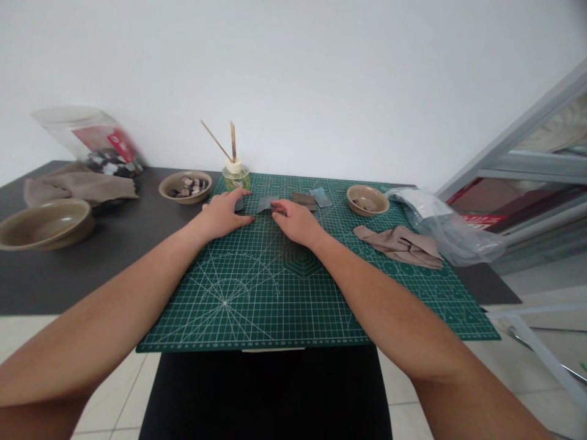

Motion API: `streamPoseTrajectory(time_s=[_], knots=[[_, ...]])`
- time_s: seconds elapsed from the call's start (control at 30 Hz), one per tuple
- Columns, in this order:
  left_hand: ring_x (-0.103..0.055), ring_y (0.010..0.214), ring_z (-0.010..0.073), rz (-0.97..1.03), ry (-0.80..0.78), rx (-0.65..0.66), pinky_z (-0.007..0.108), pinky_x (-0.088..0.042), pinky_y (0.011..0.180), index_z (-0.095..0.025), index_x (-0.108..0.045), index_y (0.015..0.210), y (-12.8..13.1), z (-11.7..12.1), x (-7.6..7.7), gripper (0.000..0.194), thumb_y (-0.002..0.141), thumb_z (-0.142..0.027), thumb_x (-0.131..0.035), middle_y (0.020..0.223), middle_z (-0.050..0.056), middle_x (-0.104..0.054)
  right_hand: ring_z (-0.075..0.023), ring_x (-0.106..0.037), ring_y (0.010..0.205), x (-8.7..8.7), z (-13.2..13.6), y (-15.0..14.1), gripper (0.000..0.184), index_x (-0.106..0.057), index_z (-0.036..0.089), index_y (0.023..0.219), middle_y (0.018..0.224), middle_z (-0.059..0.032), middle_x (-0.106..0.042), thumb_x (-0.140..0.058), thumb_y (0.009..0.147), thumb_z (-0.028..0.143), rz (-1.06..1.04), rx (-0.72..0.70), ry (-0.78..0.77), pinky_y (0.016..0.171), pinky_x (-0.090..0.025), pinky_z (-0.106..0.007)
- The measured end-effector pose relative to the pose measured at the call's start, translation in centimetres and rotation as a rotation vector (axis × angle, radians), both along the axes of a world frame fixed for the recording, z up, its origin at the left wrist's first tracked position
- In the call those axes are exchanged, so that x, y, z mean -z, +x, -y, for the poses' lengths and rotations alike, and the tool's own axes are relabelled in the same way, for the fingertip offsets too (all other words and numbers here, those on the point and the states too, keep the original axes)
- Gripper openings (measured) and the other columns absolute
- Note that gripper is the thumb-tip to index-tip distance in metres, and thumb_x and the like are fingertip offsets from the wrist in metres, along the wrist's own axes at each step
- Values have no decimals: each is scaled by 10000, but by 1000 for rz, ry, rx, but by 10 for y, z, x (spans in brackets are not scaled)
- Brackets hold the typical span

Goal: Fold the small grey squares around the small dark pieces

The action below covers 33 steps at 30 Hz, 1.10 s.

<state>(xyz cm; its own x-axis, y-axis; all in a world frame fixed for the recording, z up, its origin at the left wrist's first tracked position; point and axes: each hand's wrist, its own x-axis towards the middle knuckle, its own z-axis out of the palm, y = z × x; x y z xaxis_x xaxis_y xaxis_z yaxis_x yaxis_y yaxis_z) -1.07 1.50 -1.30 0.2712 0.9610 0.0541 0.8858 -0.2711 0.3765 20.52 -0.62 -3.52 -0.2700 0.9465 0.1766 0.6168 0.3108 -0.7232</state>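
Note:
On a green cutting mat (257,311), my left hand (222,217) lies with thumb and fingers spread apart. A small grey piece (239,203) shows between its thumb and index finger. To its right, my right hand (298,221) has curled fingers at the right edge of a thin grey square (267,203), seemingly pinching it; the exact contact is partly hidden. Just beyond the right hand are a brown square (303,200) and a light blue piece (320,197), lying side by side.
A reed diffuser (236,177) stands behind my left hand. Left are a bowl of dark-and-pale pieces (186,187), another bowl (46,225), a brown cloth (80,185) and a clear bag (98,140). Right are a small bowl (367,200), a crumpled cloth (403,244) and a plastic bag (452,229).

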Motion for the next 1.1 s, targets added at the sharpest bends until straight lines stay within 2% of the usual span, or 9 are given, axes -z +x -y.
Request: streamPoseTrajectory(time_s=[0.13, 0.3, 0.4, 0.57, 0.7, 0.9, 1.1], knots=[[-474, 1358, 497, -66, -37, -84, 713, -386, 1025, -333, -501, 1484, 1, 2, -4, 726, 809, -550, -662, 1507, 154, -557, -245, -673, 1262, -3, 3, -2, 421, -588, 170, 1394, 1315, -119, -728, -540, 976, 196, 73, 52, 36, 1116, -494, -417], [-479, 1338, 501, -80, -39, -120, 706, -397, 1021, -361, -537, 1445, 1, 1, -4, 703, 794, -590, -673, 1455, 144, -586, -312, -684, 1222, -7, 10, -5, 469, -509, 139, 1439, 1293, -168, -723, -496, 978, 224, 138, 142, 38, 1076, -507, -482], [-469, 1339, 520, -86, -24, -159, 707, -405, 1014, -339, -547, 1441, 1, 0, -2, 717, 789, -604, -680, 1446, 180, -570, -325, -686, 1209, -10, 12, -6, 451, -509, 101, 1419, 1258, -200, -728, -472, 986, 222, 176, 154, 8, 1054, -512, -477], [-499, 1309, 513, -66, -23, -219, 688, -407, 1024, -302, -512, 1466, 0, 0, -2, 779, 767, -587, -703, 1433, 203, -561, -310, -698, 1179, -13, 14, -5, 383, -611, 129, 1338, 1254, -177, -737, -452, 1002, 221, 249, 96, 18, 1050, -508, -448], [-502, 1310, 486, -31, 0, -238, 655, -415, 1035, -313, -532, 1437, -4, -3, 1, 764, 743, -569, -724, 1399, 189, -552, -304, -687, 1209, -12, 14, -5, 422, -596, 114, 1386, 1314, -173, -715, -447, 1003, 206, 254, 90, 38, 1075, -497, -444], [-449, 1317, 542, -18, 29, -254, 742, -382, 992, -322, -584, 1362, -7, -8, 5, 690, 729, -549, -739, 1356, 198, -574, -243, -539, 1426, -7, 16, -6, 448, -616, 128, 1392, 1544, -143, -553, -442, 980, 121, 231, 35, 154, 1193, -422, -402], [-425, 1345, 555, -36, -11, -278, 772, -347, 1003, -309, -564, 1378, -3, -6, 1, 668, 765, -525, -715, 1374, 212, -584, -266, -608, 1355, -12, 22, -8, 431, -682, 175, 1332, 1544, -94, -558, -439, 980, 127, 396, -80, 150, 1142, -485, -442]])
